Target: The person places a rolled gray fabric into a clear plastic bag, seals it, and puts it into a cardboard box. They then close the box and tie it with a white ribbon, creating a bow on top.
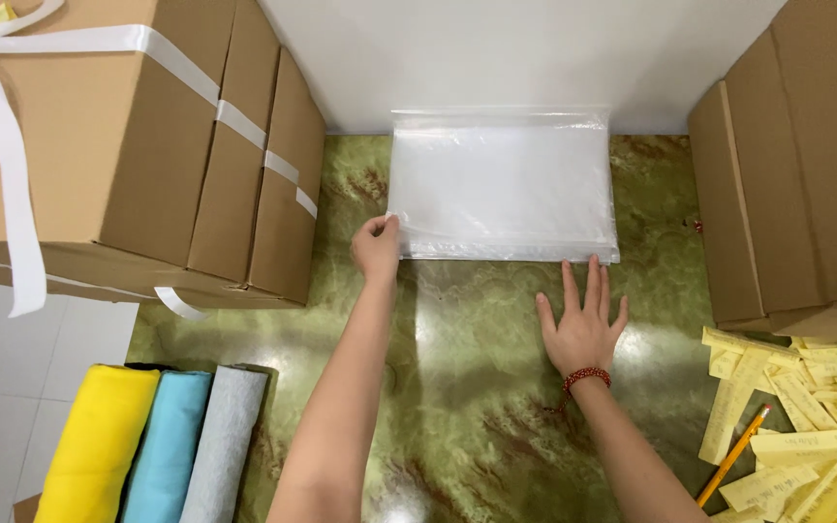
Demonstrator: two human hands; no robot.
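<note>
Head view: the stack of clear plastic bags (503,184) lies at upper centre on the green worktop (457,387). The left hand (377,248) pinches its lower-left corner. The right hand (581,324) rests open and flat, fingertips touching the stack's lower edge.

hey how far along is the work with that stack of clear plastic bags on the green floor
Done: the stack of clear plastic bags lies flat against the wall. In hand: the left hand pinches its near left corner, and the right hand lies flat by its front edge. Untouched: three fabric rolls and the yellow paper slips.
</note>
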